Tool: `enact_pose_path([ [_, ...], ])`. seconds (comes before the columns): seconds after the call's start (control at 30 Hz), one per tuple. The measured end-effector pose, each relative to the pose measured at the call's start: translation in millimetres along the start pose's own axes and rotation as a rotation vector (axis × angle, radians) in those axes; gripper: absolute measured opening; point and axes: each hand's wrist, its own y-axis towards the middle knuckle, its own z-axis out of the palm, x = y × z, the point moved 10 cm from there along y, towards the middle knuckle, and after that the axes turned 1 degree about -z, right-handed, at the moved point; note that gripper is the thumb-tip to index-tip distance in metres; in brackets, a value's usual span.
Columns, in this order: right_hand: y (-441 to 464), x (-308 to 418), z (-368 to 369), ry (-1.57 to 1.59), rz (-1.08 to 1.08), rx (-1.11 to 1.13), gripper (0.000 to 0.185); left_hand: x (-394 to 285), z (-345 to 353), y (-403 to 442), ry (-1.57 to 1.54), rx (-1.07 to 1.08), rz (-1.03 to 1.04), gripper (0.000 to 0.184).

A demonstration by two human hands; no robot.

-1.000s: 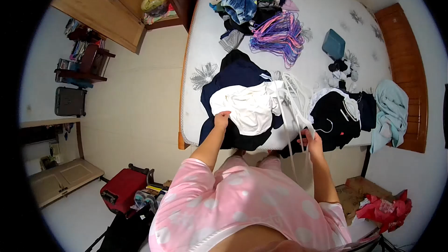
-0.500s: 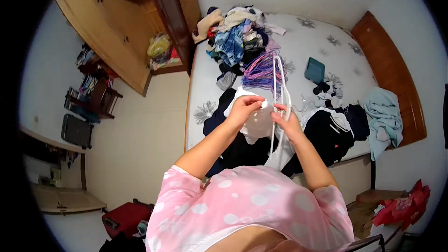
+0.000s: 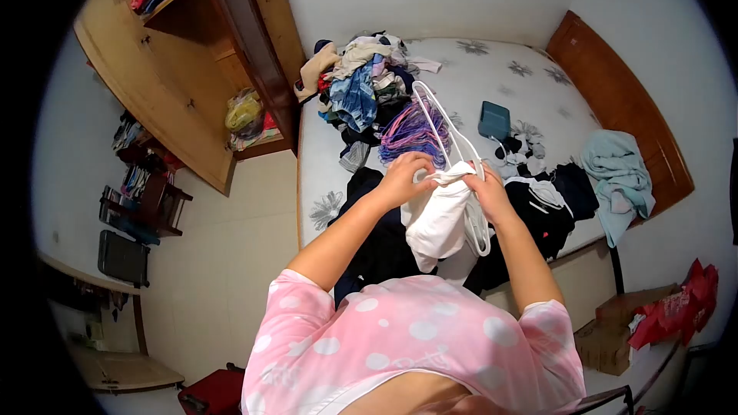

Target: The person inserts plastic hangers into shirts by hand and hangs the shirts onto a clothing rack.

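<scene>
Above the bed I hold a white garment (image 3: 437, 224), which hangs down in loose folds. My left hand (image 3: 407, 179) is closed on the garment's upper edge, at its left side. On the other side my right hand (image 3: 488, 190) grips that edge together with a white hanger (image 3: 433, 117). The hanger stands tilted, its narrow end toward the far side of the bed. Part of it is behind the cloth. Beyond my hands lies a bunch of purple and pink hangers (image 3: 411, 134). Dark clothes (image 3: 373, 242) lie under the garment.
A heap of mixed clothes (image 3: 357, 84) lies at the bed's far left corner. To the right are a teal tray (image 3: 494, 120), small socks (image 3: 523, 155), folded black clothes (image 3: 542, 211) and a pale blue towel (image 3: 616, 173). An open wooden wardrobe (image 3: 154, 84) stands on the left.
The white garment has been raised and its upper edge drawn across to the hanger. My right hand now grips cloth as well as hanger. The view has shifted a little.
</scene>
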Motion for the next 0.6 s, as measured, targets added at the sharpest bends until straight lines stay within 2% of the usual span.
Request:
enact_pose_path([
  [0.03,0,2,-8,-0.028,-0.015,-0.007,0.025,5,5,2,-0.042,0.073,-0.037,0.035],
  [0.07,1,-5,-16,0.041,-0.014,-0.017,0.024,17,15,2,-0.048,0.181,-0.162,0.039],
  [0.17,-8,-1,-29,0.118,0.124,-0.023,0.025,0,17,5,-0.076,0.082,0.072,0.041],
  [0.2,-10,-6,-30,0.163,0.171,-0.012,0.026,-6,23,8,-0.228,0.069,0.142,0.037],
  [0.3,-12,-3,-38,0.116,0.112,-0.008,0.028,-4,54,11,-0.261,0.281,0.118,0.028],
  [0.33,-10,-3,-44,0.113,0.048,-0.036,0.026,8,57,16,-0.269,0.308,-0.046,0.021],
  [0.37,-9,4,-52,-0.042,-0.030,-0.054,0.025,11,40,23,-0.348,0.142,-0.097,0.015],
  [0.43,-11,22,-62,-0.353,-0.178,-0.090,0.024,-1,-8,42,-0.412,-0.120,-0.009,0.014],
  [0.47,-11,24,-70,-0.526,-0.214,-0.177,0.021,-6,-21,50,-0.435,-0.101,-0.027,0.014],
  [0.5,-11,22,-74,-0.558,-0.210,-0.224,0.021,-20,-39,58,-0.457,-0.085,-0.045,0.015],
  [0.53,-10,20,-77,-0.589,-0.207,-0.270,0.021,-40,-55,63,-0.384,-0.107,0.053,0.018],
  [0.6,-7,15,-82,-0.643,-0.214,-0.338,0.021,-62,-74,67,-0.334,-0.131,0.104,0.017],
])
